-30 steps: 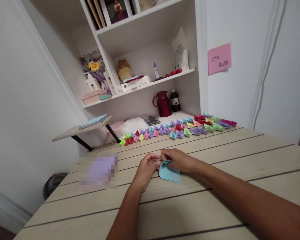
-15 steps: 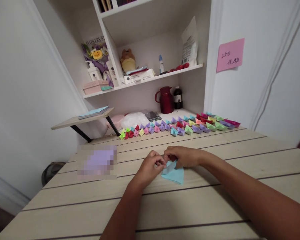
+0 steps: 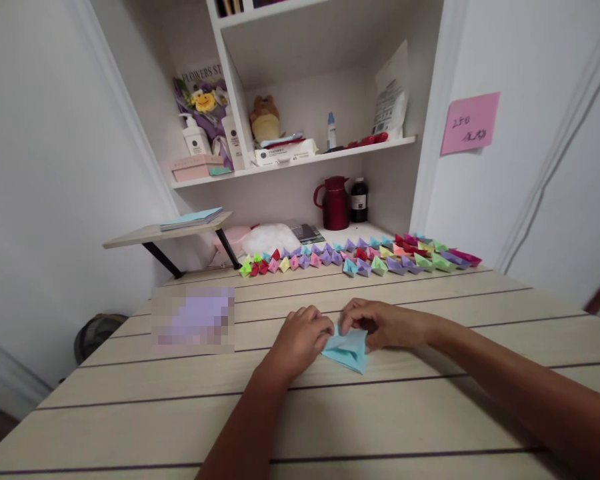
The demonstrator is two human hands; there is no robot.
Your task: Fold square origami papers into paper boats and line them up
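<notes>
A light-blue sheet of origami paper [image 3: 347, 353], partly folded with a flap standing up, rests on the wooden table between my hands. My left hand [image 3: 303, 337] is closed on its left corner, the fingers curled and the thumb against the edge. From the right, my right hand [image 3: 375, 323] reaches over the paper's top and right side; its fingers are bent, with fingertips at the upper edge and the thumb by the right corner. Beyond both hands, folded paper boats [image 3: 380, 265] in many colours stand in rows along the back of the table.
On the left lies a blurred-out purple item [image 3: 197, 320]. Behind it, a small raised stand [image 3: 155, 235] carries a stack of blue paper [image 3: 193, 219]. A red jug [image 3: 336, 203] and a dark bottle [image 3: 359, 200] stand at the back under the shelf [image 3: 290, 162].
My right hand has shifted slightly right and its fingers have spread over the paper. The flap shows more openly. My left fingers have moved down onto the left corner. The view has tilted slightly.
</notes>
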